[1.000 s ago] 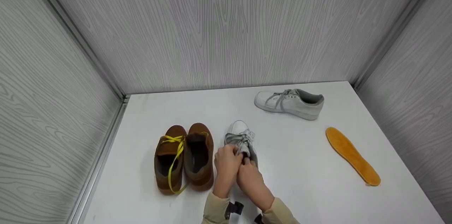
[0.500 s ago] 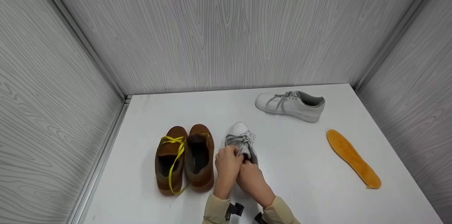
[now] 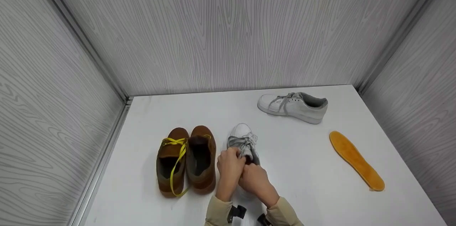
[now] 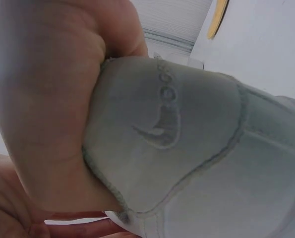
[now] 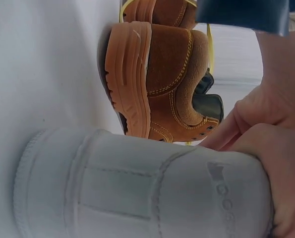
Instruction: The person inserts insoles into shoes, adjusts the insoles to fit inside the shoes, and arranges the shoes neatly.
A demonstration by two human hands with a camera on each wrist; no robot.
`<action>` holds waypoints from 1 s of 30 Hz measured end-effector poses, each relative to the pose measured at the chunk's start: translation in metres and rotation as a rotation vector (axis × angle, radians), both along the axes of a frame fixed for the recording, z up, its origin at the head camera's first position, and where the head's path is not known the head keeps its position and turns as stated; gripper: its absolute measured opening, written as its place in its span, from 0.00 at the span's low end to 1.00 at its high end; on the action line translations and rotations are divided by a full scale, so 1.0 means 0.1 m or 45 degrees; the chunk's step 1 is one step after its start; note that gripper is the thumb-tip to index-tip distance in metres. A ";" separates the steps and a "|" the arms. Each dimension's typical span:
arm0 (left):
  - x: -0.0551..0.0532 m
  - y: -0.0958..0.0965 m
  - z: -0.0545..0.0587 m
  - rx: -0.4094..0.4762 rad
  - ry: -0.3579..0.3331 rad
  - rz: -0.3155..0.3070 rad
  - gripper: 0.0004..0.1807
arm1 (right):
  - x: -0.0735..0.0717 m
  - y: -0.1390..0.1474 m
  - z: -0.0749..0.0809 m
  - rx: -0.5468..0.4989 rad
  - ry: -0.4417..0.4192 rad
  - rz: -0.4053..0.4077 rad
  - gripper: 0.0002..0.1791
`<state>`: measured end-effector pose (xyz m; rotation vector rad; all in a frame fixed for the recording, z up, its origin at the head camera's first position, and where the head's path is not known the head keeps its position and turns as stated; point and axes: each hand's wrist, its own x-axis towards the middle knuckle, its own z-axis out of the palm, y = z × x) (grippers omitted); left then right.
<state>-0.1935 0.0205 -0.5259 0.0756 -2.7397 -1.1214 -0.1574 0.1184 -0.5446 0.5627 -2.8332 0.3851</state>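
A white sneaker (image 3: 241, 130) with grey laces stands toe-away at the front middle, under both hands. My left hand (image 3: 228, 167) pinches the left edge of its opening beside the tongue. Over the heel collar bends my right hand (image 3: 254, 179), with its fingers down inside the opening and hidden there. The left wrist view shows the sneaker's heel (image 4: 159, 131) with an embossed logo and the right hand (image 4: 48, 104) across its top edge. In the right wrist view the heel (image 5: 117, 188) stands below a brown shoe. Whether the right fingers hold something inside, I cannot tell.
Left of the sneaker stand two brown shoes (image 3: 201, 179), the outer with a loose yellow lace (image 3: 172, 176). Another white sneaker (image 3: 290, 106) lies sideways at the back right. An orange insole (image 3: 356, 160) lies at right. Grey wood-grain walls (image 3: 228, 30) enclose the white table (image 3: 302, 169).
The right hand's fingers have slid deeper into the sneaker; a fingertip seen at the opening earlier is now hidden. The left hand keeps its hold. The other shoes and the insole stay put.
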 end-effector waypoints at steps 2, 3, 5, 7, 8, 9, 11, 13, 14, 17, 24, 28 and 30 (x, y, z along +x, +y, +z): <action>0.00 0.00 0.00 -0.004 0.008 0.002 0.25 | 0.00 0.00 0.01 -0.014 -0.021 -0.005 0.21; 0.00 0.01 0.00 -0.006 0.010 0.002 0.25 | -0.01 0.00 0.01 -0.023 -0.030 -0.009 0.21; 0.00 0.01 -0.01 -0.011 0.016 0.001 0.25 | -0.01 0.00 0.00 -0.032 -0.037 -0.018 0.20; -0.01 0.01 -0.01 -0.013 0.017 -0.001 0.24 | -0.01 0.00 0.00 -0.043 -0.037 -0.021 0.20; -0.01 0.01 -0.01 -0.014 0.018 -0.002 0.23 | -0.01 0.00 0.00 -0.046 -0.032 -0.019 0.20; -0.01 0.01 -0.01 -0.011 0.018 -0.005 0.23 | -0.01 0.00 0.00 -0.053 -0.028 -0.014 0.19; 0.00 0.01 -0.01 -0.014 0.017 -0.008 0.21 | -0.02 0.02 0.01 -0.101 -0.044 -0.015 0.19; 0.00 0.01 0.00 -0.029 0.014 -0.007 0.19 | -0.04 0.03 0.03 -0.177 -0.098 -0.034 0.18; 0.00 0.00 0.01 -0.035 0.012 -0.010 0.17 | -0.05 0.05 0.05 -0.216 -0.134 -0.054 0.18; 0.01 -0.01 0.01 -0.052 -0.002 -0.020 0.12 | -0.10 0.11 0.12 -0.335 -0.211 -0.130 0.17; 0.10 -0.01 -0.01 0.009 0.008 -0.074 0.06 | -0.15 0.29 0.31 -0.409 -0.076 -0.343 0.08; 0.19 0.01 -0.07 0.041 0.028 -0.110 0.16 | -0.16 0.33 0.28 -0.341 -0.170 -0.428 0.22; 0.24 0.02 -0.12 0.057 0.057 -0.120 0.20 | -0.16 0.33 0.21 -0.304 -0.240 -0.433 0.21</action>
